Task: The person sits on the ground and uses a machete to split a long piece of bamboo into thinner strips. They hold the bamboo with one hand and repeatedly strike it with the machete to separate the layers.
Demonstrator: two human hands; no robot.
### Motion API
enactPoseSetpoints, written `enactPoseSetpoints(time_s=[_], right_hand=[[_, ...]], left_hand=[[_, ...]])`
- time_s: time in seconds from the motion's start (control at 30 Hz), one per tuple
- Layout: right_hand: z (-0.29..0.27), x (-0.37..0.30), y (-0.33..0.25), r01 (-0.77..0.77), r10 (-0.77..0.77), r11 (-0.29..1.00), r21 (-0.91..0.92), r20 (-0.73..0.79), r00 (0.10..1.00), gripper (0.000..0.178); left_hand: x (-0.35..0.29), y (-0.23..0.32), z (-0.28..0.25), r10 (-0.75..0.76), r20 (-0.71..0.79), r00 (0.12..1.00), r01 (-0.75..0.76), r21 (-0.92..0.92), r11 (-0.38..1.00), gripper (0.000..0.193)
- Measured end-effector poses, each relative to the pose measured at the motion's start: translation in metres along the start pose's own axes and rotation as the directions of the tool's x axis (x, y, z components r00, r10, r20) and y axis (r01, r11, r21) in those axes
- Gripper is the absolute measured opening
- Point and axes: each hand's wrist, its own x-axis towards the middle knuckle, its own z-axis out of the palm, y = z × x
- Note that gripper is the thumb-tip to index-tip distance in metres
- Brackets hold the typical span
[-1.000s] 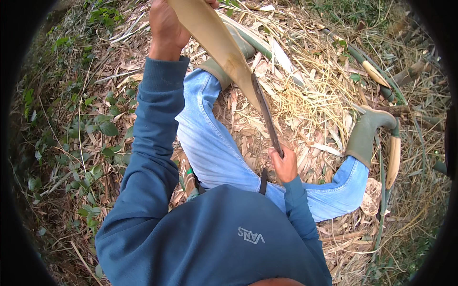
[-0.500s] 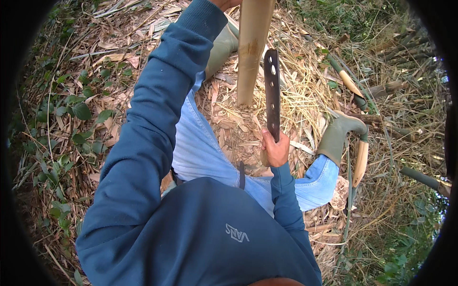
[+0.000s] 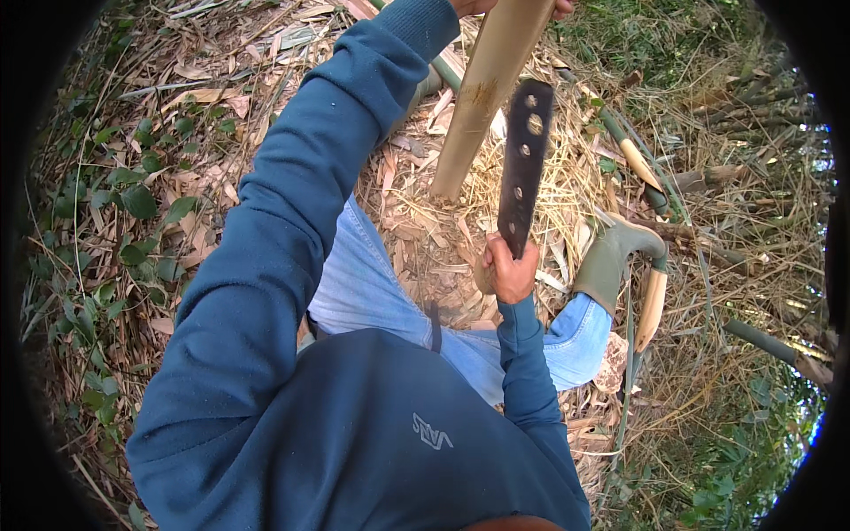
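Note:
A long tan bamboo piece (image 3: 476,111) stands tilted, its lower end on the litter-covered ground and its top leaning right, out of the picture. My left hand (image 3: 563,8), mostly cut off by the upper edge, is closed round it high up, with fingertips showing on its right side. A darker, rough patch marks the bamboo's middle. In my right hand (image 3: 513,273) is a machete (image 3: 524,168), gripped by its handle, which the fingers mostly hide. Its dark, broad blade has several round holes and points up beside the bamboo without touching it.
Pale shavings (image 3: 567,168) and dry leaves lie around the bamboo. My right boot (image 3: 611,261) is near cut green poles (image 3: 642,168) and a stone (image 3: 611,365). Leafy plants (image 3: 133,203) grow on the left, with dry brush on the right.
The bamboo has tilted, its top moving right with my left hand. The machete has leaned right and its blade has turned, showing more of its flat face.

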Motion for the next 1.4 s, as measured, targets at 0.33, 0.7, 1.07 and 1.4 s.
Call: enactPoseSetpoints(time_s=[0.33,0.7,1.07,1.4], right_hand=[[0.007,-0.005,0.012,0.034,-0.036,0.997,-0.065,-0.03,0.999,0.021],[0.02,0.002,0.024,0.166,-0.16,0.983,0.084,-0.069,0.985,0.015],[0.032,0.004,0.015,0.22,-0.202,0.943,0.252,-0.094,0.975,0.021],[0.031,0.004,0.029,0.204,-0.175,0.931,0.302,-0.119,0.977,0.019]], left_hand=[[-0.001,-0.002,-0.006,-0.021,-0.029,0.999,0.021,-0.023,1.0,0.057],[-0.005,-0.002,-0.002,0.006,-0.059,0.998,-0.008,-0.03,1.0,0.055],[-0.009,0.0,-0.002,0.004,-0.077,0.997,-0.011,-0.094,0.995,0.053],[-0.016,0.001,-0.004,-0.036,-0.08,0.996,0.033,-0.041,0.999,0.049]])
